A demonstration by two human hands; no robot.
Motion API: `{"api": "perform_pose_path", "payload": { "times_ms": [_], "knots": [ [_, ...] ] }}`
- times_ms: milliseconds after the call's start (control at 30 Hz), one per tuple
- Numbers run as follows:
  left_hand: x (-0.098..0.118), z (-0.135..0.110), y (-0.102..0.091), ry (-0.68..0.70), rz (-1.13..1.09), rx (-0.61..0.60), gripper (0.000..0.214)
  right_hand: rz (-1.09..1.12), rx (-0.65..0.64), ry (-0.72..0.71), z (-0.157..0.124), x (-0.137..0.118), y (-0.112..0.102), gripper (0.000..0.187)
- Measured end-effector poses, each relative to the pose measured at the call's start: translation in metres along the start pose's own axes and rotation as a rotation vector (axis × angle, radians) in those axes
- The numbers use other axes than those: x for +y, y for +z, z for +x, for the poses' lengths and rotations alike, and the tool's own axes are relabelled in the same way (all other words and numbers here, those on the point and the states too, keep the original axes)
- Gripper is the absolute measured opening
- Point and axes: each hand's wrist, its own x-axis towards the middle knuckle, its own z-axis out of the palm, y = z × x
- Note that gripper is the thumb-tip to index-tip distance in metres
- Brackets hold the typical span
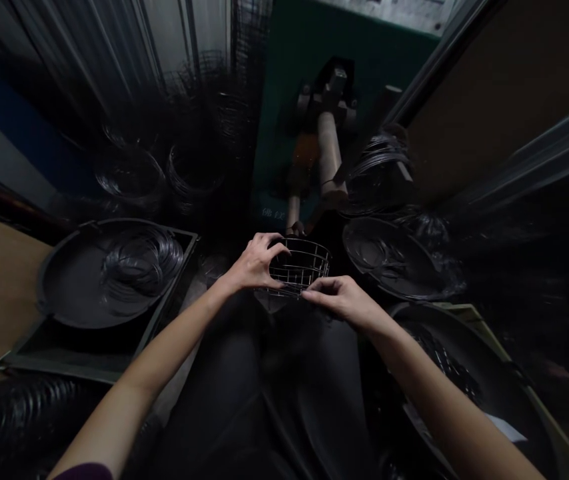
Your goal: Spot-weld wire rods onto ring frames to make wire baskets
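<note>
A small round basket of thin metal wire is held just above my lap, in front of the machine. On its left side is my left hand, its fingers and thumb apart in a curved C shape. The thumb tip is at the near lower wires, and the index finger bends over the upper edge. Pinched together at the basket's near right edge are the thumb and fingers of my right hand. Whether a loose wire piece is also in that pinch is too dark to tell.
A green machine with a thick metal rod stands ahead. Dark round pans hold wire rings on the left and right. A larger pan holds wire parts at near right. Wire coils lie at back left.
</note>
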Motion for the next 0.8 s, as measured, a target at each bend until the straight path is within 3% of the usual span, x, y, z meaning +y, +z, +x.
{"api": "perform_pose_path", "payload": {
  "times_ms": [67,167,333,567,800],
  "knots": [
    [0.001,0.001,0.001,0.007,-0.005,-0.004,0.061,-0.118,0.099,-0.051,0.001,0.005,0.000,0.032],
    [0.005,0.002,0.003,0.016,-0.020,-0.014,0.058,-0.494,0.257,-0.207,0.008,0.015,0.007,0.027],
    [0.006,0.005,0.004,-0.021,-0.061,-0.009,0.058,-1.013,0.156,-0.267,0.012,0.024,0.019,0.043],
    [0.000,0.012,0.007,-0.059,-0.151,0.008,0.053,-1.122,0.108,-0.288,0.019,0.024,0.009,0.044],
    [0.001,0.004,0.010,-0.011,-0.166,-0.042,0.027,-1.126,0.137,-0.360,0.018,0.028,0.006,0.035]
  ]
}}
